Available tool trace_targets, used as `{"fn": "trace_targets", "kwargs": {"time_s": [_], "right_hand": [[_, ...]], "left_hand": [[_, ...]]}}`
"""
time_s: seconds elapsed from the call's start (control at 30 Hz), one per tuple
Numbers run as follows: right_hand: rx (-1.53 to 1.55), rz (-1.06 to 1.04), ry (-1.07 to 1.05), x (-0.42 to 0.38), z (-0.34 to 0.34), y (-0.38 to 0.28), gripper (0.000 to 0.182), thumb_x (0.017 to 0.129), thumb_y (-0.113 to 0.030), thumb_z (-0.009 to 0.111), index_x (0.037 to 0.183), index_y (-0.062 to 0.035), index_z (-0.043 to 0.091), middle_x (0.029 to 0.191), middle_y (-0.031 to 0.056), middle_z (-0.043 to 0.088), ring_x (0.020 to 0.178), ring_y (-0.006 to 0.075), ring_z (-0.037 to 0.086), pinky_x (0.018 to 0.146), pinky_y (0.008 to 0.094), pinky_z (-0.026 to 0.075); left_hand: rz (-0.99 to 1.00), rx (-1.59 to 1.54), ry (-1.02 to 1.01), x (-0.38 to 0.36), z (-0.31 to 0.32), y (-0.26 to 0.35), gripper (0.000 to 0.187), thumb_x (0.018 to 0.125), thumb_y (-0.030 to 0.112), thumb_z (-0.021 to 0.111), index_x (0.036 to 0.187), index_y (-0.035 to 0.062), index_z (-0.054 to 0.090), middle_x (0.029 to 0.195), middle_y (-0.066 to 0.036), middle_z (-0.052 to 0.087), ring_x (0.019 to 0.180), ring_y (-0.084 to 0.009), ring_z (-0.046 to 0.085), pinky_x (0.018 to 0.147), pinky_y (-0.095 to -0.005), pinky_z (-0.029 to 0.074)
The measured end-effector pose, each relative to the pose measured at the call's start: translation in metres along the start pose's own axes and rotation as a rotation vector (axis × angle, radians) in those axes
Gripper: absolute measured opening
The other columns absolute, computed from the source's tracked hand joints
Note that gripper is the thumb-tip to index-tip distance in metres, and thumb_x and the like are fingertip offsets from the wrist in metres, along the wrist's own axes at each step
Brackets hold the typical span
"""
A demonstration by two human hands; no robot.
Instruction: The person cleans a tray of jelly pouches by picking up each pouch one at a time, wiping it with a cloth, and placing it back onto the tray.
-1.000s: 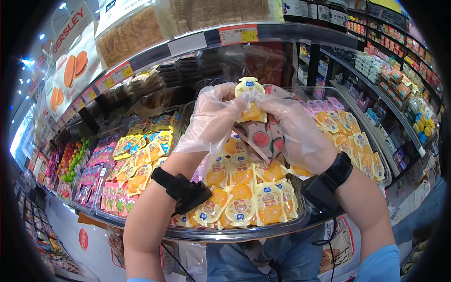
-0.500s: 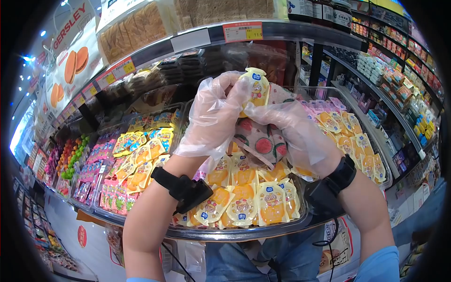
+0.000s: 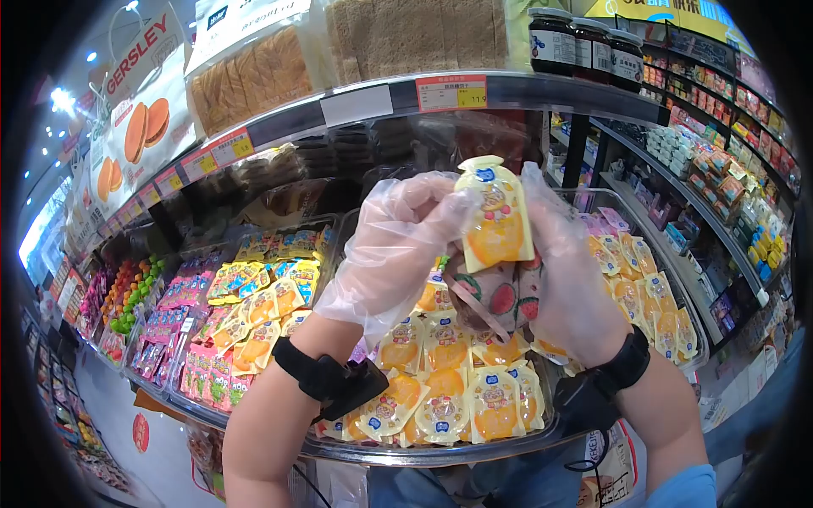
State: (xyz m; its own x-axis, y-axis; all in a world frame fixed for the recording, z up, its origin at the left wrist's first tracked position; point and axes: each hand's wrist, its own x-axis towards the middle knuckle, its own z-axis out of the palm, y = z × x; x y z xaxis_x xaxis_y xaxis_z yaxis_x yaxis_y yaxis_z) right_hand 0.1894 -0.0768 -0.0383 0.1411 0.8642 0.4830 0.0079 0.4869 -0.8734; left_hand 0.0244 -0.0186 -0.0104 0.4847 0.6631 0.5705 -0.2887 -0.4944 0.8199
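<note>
I see a shop shelf unit point(image 3: 508, 89) across the top w/ bread packs point(image 3: 254, 63) on the left, dark jars point(image 3: 584, 42) on the right, and price tags along its edge. Below it sits a clear tray point(image 3: 440, 453) packed w/ yellow-orange jelly pouches point(image 3: 445, 398) in rows; next tray to the left point(image 3: 182, 398) holds pink, yellow and blue sachets. More stocked shelves point(image 3: 720, 169) run off to the right.

Both hands wear thin clear plastic gloves, black bands at the wrists. Left hand point(image 3: 398, 245) is raised over the tray, fingers curled and pinching the left edge of one pouch point(image 3: 494, 216). Right hand point(image 3: 572, 279) is just beside it, fingers closed on that pouch's right side from behind; it also seems to clutch a watermelon-print pack point(image 3: 495, 296) against the palm, though I can't tell exactly how it's gripped.

The held pouch is upright, slightly tilted, cap end at top, orange fruit print facing me, well above the tray's pouches and in front of the shelf edge.
</note>
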Motion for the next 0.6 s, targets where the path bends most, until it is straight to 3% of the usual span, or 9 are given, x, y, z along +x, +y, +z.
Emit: {"fn": "trace_targets", "kwargs": {"time_s": [0.03,0.1,0.17,0.2,0.27,0.4,0.47,0.53,0.6], "right_hand": [[-0.248,-0.139,0.026,-0.001,0.002,-0.004,0.041,0.105,-0.039,0.037,0.127,-0.0082,0.053,0.115,0.0083,0.064,0.098,0.0182,0.067,0.084,0.0331,0.057],[-0.150,-0.022,0.015,-0.005,0.002,-0.019,0.043,0.105,-0.040,0.036,0.127,-0.0076,0.053,0.110,0.0087,0.065,0.092,0.0185,0.068,0.078,0.0326,0.057],[0.063,0.197,0.014,-0.008,0.003,-0.028,0.047,0.105,-0.044,0.034,0.126,-0.0062,0.053,0.102,0.0095,0.067,0.081,0.0192,0.069,0.066,0.0316,0.059],[0.059,0.203,0.017,-0.007,0.003,-0.027,0.047,0.105,-0.044,0.034,0.126,-0.0062,0.053,0.102,0.0095,0.067,0.081,0.0192,0.069,0.066,0.0316,0.059],[0.339,0.170,0.026,-0.006,0.005,-0.026,0.050,0.104,-0.047,0.034,0.124,-0.0061,0.054,0.100,0.0083,0.067,0.076,0.0181,0.069,0.059,0.0285,0.057],[0.230,0.089,0.117,-0.009,0.011,-0.024,0.050,0.104,-0.048,0.035,0.125,-0.0066,0.053,0.101,0.0074,0.066,0.074,0.0155,0.068,0.053,0.0253,0.055],[0.315,0.145,0.004,-0.009,0.005,-0.026,0.048,0.104,-0.046,0.036,0.128,-0.0071,0.052,0.106,0.0073,0.064,0.078,0.0134,0.068,0.050,0.0229,0.054],[0.283,0.135,-0.004,-0.013,0.006,-0.031,0.047,0.104,-0.044,0.037,0.129,-0.0068,0.051,0.108,0.0073,0.064,0.079,0.0134,0.068,0.050,0.0228,0.054],[0.252,0.124,-0.014,-0.014,0.006,-0.033,0.045,0.105,-0.041,0.037,0.131,-0.0065,0.051,0.110,0.0073,0.063,0.081,0.0135,0.068,0.050,0.0227,0.054]], "left_hand": [[-0.003,-0.007,0.008,-0.002,0.000,0.002,0.024,0.097,0.022,0.064,0.099,-0.0019,0.067,0.080,-0.001,0.062,0.070,-0.0061,0.056,0.062,-0.0238,0.048],[-0.088,-0.021,-0.073,-0.005,0.001,0.008,0.015,0.096,0.014,0.064,0.105,0.0021,0.066,0.099,-0.002,0.066,0.091,-0.0080,0.060,0.083,-0.0256,0.048],[-0.083,-0.042,-0.042,-0.008,0.005,0.014,0.013,0.095,0.011,0.065,0.103,0.0011,0.066,0.097,-0.002,0.067,0.091,-0.0082,0.059,0.081,-0.0261,0.049],[-0.122,-0.074,-0.060,-0.010,0.005,0.019,0.013,0.095,0.011,0.065,0.103,0.0008,0.066,0.097,-0.003,0.067,0.091,-0.0086,0.059,0.081,-0.0265,0.049],[-0.164,-0.110,-0.081,-0.011,0.006,0.020,0.013,0.094,0.010,0.065,0.103,0.0006,0.066,0.097,-0.003,0.067,0.091,-0.0090,0.060,0.081,-0.0269,0.050],[-0.174,0.052,-0.099,-0.010,0.004,0.019,0.016,0.094,0.010,0.066,0.107,0.0008,0.066,0.100,-0.004,0.067,0.093,-0.0101,0.060,0.082,-0.0273,0.050],[-0.171,0.088,-0.083,-0.010,0.003,0.015,0.017,0.094,0.010,0.067,0.108,0.0009,0.065,0.102,-0.005,0.067,0.093,-0.0105,0.060,0.082,-0.0276,0.050],[0.035,0.091,-0.100,-0.008,0.003,0.007,0.029,0.093,0.022,0.068,0.102,-0.0059,0.068,0.081,-0.006,0.064,0.071,-0.0089,0.060,0.060,-0.0251,0.051],[0.022,0.072,-0.097,-0.011,0.004,0.007,0.029,0.094,0.022,0.067,0.102,-0.0057,0.068,0.081,-0.006,0.064,0.070,-0.0087,0.060,0.059,-0.0248,0.051]]}}
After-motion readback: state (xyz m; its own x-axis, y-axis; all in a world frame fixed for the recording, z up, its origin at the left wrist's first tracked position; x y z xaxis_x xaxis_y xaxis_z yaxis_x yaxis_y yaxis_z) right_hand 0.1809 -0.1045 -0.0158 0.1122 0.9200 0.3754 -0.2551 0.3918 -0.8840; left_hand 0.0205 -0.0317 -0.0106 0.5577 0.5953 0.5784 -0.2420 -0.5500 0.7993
